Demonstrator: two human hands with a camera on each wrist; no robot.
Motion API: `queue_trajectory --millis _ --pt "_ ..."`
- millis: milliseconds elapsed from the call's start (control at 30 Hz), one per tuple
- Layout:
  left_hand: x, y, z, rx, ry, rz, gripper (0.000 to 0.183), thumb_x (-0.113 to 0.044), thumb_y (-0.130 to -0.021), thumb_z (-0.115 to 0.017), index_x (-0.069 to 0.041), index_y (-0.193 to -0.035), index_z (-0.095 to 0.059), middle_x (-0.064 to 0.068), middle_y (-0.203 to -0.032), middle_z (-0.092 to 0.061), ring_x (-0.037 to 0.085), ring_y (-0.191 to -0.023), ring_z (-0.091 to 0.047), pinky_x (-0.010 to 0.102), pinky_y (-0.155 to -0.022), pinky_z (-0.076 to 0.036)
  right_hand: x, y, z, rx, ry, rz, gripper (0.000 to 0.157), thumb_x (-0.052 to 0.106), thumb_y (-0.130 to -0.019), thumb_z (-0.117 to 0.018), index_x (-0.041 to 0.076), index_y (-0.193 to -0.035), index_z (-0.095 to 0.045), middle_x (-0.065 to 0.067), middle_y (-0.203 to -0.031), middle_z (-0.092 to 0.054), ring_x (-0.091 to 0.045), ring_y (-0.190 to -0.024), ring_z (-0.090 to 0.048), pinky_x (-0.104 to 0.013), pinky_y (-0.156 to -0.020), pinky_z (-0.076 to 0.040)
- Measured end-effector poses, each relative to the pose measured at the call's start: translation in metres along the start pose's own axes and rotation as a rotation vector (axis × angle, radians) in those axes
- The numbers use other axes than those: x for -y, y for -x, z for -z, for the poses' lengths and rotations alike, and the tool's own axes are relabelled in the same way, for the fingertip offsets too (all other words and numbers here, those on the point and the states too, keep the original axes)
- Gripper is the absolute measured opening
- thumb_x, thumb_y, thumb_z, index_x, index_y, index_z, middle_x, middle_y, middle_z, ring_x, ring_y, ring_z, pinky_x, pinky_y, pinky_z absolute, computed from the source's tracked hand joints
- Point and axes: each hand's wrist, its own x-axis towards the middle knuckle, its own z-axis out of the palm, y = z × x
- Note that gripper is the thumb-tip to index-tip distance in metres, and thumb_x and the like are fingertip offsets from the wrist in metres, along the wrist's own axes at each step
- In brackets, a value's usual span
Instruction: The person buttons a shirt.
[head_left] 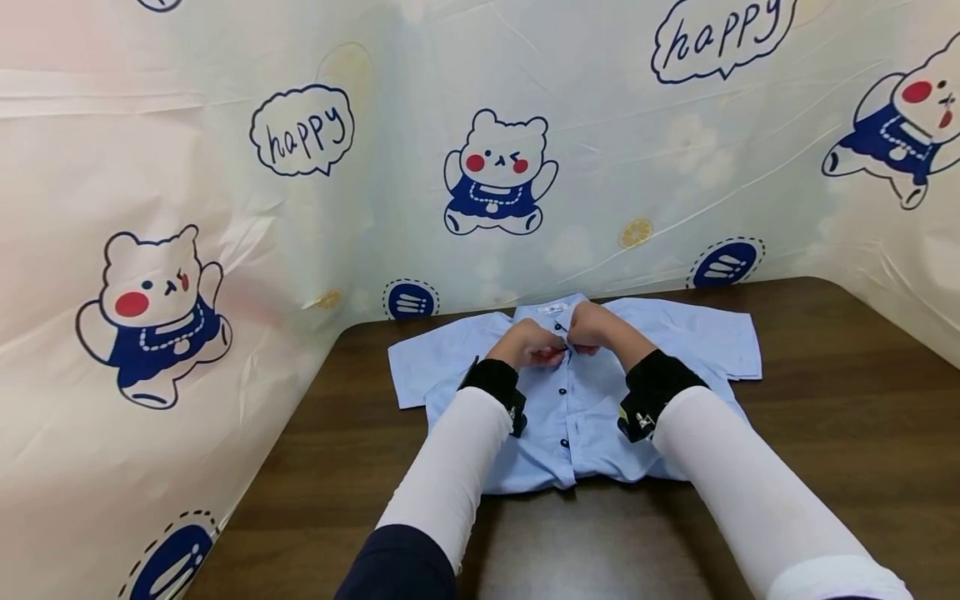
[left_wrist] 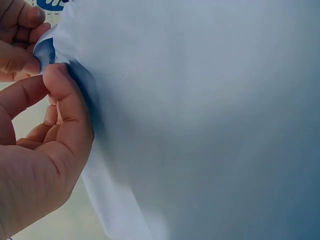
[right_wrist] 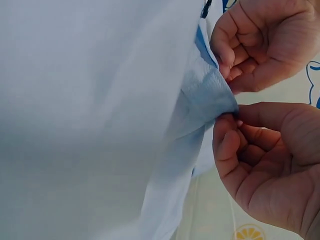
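Observation:
A light blue short-sleeved shirt lies front up, collar at the far side, with dark buttons down its middle. My left hand pinches the front placket just below the collar. Beside it, nearly touching, my right hand pinches the other side of the opening. In the right wrist view, a raised fold of placket sits between thumb and finger of the right hand. The left wrist view has the left hand's thumb and fingertip on the cloth edge; the button there is hidden.
The shirt rests on a dark brown wooden table. A pale curtain printed with bears and "happy" bubbles hangs behind and along the left side. Both sleeves of the shirt spread outward.

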Motion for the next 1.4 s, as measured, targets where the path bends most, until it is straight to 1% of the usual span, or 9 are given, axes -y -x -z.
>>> queue_trajectory --millis 233,367,533,700,833,933,1067,1233,1400 --pt "-0.002 0.003 0.0 0.079 0.025 0.028 0.014 0.007 -0.094 -0.055 0.006 -0.08 -0.058 0.01 -0.069 -0.057 0.014 -0.059 -0.056 0.021 -0.059 -0.05 -0.003 0.002 0.001 0.035 -0.175 -0.018 0.019 0.003 -0.09 -0.054 -0.002 -0.075 -0.063 -0.004 -0.064 -0.055 -0.014 -0.058 -0.054 -0.03 -0.062 -0.051" --pt "-0.003 0.003 0.0 0.105 0.012 0.034 0.016 0.006 -0.097 -0.051 0.006 -0.082 -0.057 0.011 -0.072 -0.056 0.015 -0.06 -0.054 0.022 -0.059 -0.047 -0.003 0.004 0.005 0.073 -0.166 -0.015 0.019 0.005 -0.09 -0.058 -0.001 -0.073 -0.064 -0.005 -0.062 -0.053 -0.015 -0.057 -0.052 -0.03 -0.06 -0.049" --pt "-0.003 0.0 0.0 0.099 -0.012 0.025 0.016 0.005 -0.097 -0.048 0.005 -0.083 -0.057 0.01 -0.072 -0.054 0.014 -0.061 -0.052 0.021 -0.059 -0.046 -0.003 0.002 0.005 0.084 -0.122 -0.056 0.02 0.009 -0.089 -0.062 0.0 -0.071 -0.064 -0.005 -0.062 -0.054 -0.016 -0.057 -0.053 -0.027 -0.057 -0.047" --pt "-0.001 0.001 -0.003 -0.009 0.038 -0.021 0.004 0.009 -0.092 -0.053 0.008 -0.094 -0.056 0.01 -0.072 -0.056 0.015 -0.06 -0.056 0.022 -0.059 -0.051 -0.003 0.001 0.001 0.035 -0.1 -0.032 0.019 0.008 -0.089 -0.062 0.001 -0.072 -0.065 -0.004 -0.061 -0.054 -0.014 -0.057 -0.052 -0.025 -0.057 -0.046" --pt "0.0 0.004 -0.005 -0.086 0.122 -0.058 0.021 0.003 -0.089 -0.059 0.008 -0.109 -0.054 0.01 -0.072 -0.059 0.017 -0.059 -0.06 0.026 -0.062 -0.055 -0.003 0.002 -0.001 -0.01 -0.064 0.0 0.021 0.006 -0.085 -0.063 0.003 -0.064 -0.061 -0.001 -0.055 -0.051 -0.013 -0.053 -0.05 -0.023 -0.052 -0.042" --pt "-0.001 0.008 -0.005 -0.103 0.135 -0.08 0.024 0.002 -0.087 -0.063 0.008 -0.109 -0.054 0.008 -0.067 -0.058 0.015 -0.054 -0.059 0.027 -0.061 -0.056 -0.002 0.002 -0.001 -0.036 -0.039 0.02 0.02 0.006 -0.083 -0.064 0.003 -0.063 -0.063 -0.001 -0.054 -0.052 -0.013 -0.052 -0.051 -0.023 -0.051 -0.042" --pt "-0.001 0.012 -0.007 -0.122 0.091 -0.108 0.019 0.008 -0.083 -0.063 0.006 -0.098 -0.053 0.007 -0.065 -0.057 0.014 -0.052 -0.059 0.028 -0.066 -0.057 -0.002 0.003 0.0 -0.038 -0.034 0.034 0.018 0.006 -0.084 -0.064 0.003 -0.066 -0.065 -0.002 -0.055 -0.054 -0.014 -0.054 -0.052 -0.024 -0.052 -0.043" --pt "0.0 0.011 -0.014 -0.214 0.024 -0.142 0.016 0.008 -0.083 -0.063 0.009 -0.098 -0.056 0.008 -0.066 -0.057 0.014 -0.05 -0.058 0.026 -0.06 -0.056 -0.003 0.003 -0.001 -0.042 -0.028 0.049 0.02 0.006 -0.082 -0.063 0.004 -0.062 -0.064 0.0 -0.053 -0.052 -0.012 -0.051 -0.05 -0.023 -0.051 -0.043" --pt "-0.001 0.006 -0.019 -0.284 -0.054 -0.113 0.016 0.005 -0.085 -0.065 0.008 -0.098 -0.059 0.007 -0.065 -0.056 0.012 -0.048 -0.057 0.022 -0.054 -0.053 -0.004 0.002 0.0 -0.044 -0.066 0.013 0.017 0.008 -0.083 -0.065 0.002 -0.067 -0.066 -0.001 -0.055 -0.054 -0.012 -0.051 -0.051 -0.025 -0.053 -0.047"
